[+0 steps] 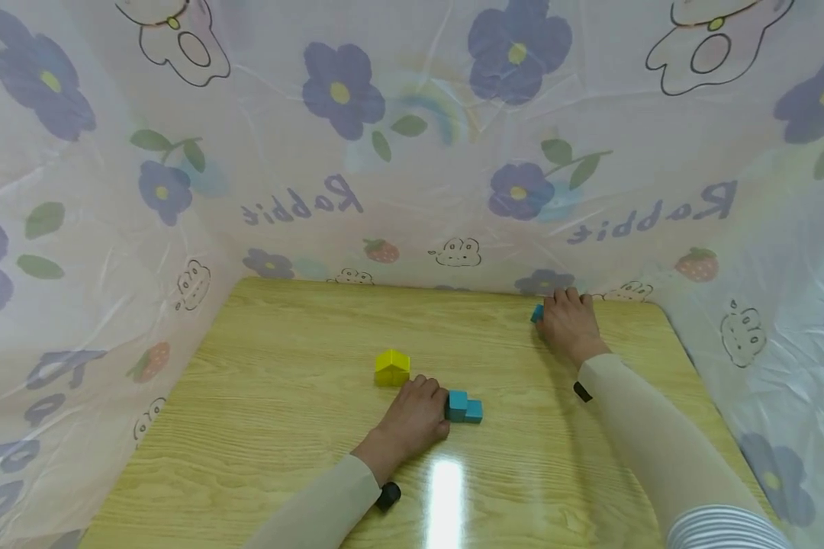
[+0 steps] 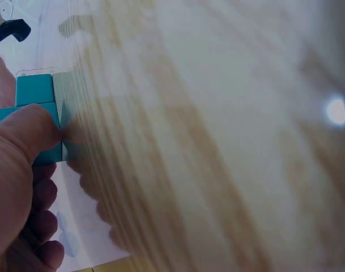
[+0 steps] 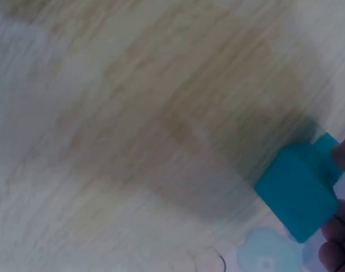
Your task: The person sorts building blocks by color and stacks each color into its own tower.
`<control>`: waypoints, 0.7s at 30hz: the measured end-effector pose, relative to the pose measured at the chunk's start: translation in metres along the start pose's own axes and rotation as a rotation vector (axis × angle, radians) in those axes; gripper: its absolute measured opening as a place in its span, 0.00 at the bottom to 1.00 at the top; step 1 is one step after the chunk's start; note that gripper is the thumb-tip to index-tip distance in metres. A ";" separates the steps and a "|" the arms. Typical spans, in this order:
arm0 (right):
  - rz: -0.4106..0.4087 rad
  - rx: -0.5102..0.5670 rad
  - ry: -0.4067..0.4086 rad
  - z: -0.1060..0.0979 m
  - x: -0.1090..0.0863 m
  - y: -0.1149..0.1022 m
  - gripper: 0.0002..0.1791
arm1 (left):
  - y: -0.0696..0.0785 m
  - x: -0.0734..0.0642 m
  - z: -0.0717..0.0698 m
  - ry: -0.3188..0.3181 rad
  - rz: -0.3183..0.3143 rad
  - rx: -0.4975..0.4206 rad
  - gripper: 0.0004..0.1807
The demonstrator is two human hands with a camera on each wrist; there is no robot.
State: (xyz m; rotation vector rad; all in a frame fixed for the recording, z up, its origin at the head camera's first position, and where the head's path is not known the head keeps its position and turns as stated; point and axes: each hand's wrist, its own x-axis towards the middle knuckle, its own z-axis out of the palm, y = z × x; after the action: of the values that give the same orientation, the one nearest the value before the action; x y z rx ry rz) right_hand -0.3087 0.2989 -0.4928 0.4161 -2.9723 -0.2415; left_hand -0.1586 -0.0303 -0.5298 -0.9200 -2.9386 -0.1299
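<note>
My left hand [image 1: 414, 415] grips a blue block piece [image 1: 458, 406] near the middle of the table. That piece has a taller part beside the hand and a lower step to its right. In the left wrist view, the thumb [image 2: 36, 127] presses on the blue piece, with the other fingers curled below it. Toward the back right, my right hand [image 1: 570, 326] pinches another blue block piece [image 1: 537, 313], mostly covered in the head view. The right wrist view shows this piece as a larger block [image 3: 299, 190] with a smaller part by the fingertips.
Just beyond my left hand stands a yellow block piece [image 1: 392, 370] with a peaked top. The wood-grain table [image 1: 281, 427] is bordered at the back and sides by a pale printed sheet [image 1: 412, 168]. A black wrist device [image 1: 388, 496] sits at the left cuff.
</note>
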 end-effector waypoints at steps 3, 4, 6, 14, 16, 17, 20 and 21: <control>0.008 0.011 -0.010 0.004 0.000 -0.001 0.18 | 0.000 0.000 0.001 0.006 0.001 0.005 0.21; 0.012 0.011 -0.014 0.005 -0.001 -0.001 0.18 | 0.000 0.000 0.001 0.010 0.003 0.006 0.21; 0.016 0.002 -0.017 0.006 -0.001 -0.002 0.18 | -0.001 0.000 0.002 0.013 0.005 0.009 0.21; 0.003 -0.017 0.107 0.015 -0.007 -0.006 0.19 | 0.002 -0.001 0.000 0.011 0.002 0.010 0.21; -0.015 -0.019 0.158 0.017 -0.009 -0.008 0.19 | 0.002 -0.001 0.000 0.008 0.001 0.008 0.21; -0.027 -0.022 0.179 0.017 -0.009 -0.008 0.20 | 0.002 -0.001 -0.001 0.007 0.002 0.008 0.21; -0.054 -0.041 0.236 0.018 -0.011 -0.009 0.21 | 0.001 -0.001 -0.001 0.003 0.002 0.006 0.21; -0.061 -0.051 0.246 0.018 -0.011 -0.009 0.22 | 0.001 -0.001 -0.001 0.001 0.002 0.006 0.21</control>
State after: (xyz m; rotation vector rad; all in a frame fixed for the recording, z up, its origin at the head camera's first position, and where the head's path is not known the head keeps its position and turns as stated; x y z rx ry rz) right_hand -0.2988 0.2961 -0.5128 0.4924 -2.7099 -0.2518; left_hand -0.1570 -0.0304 -0.5287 -0.9223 -2.9350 -0.1211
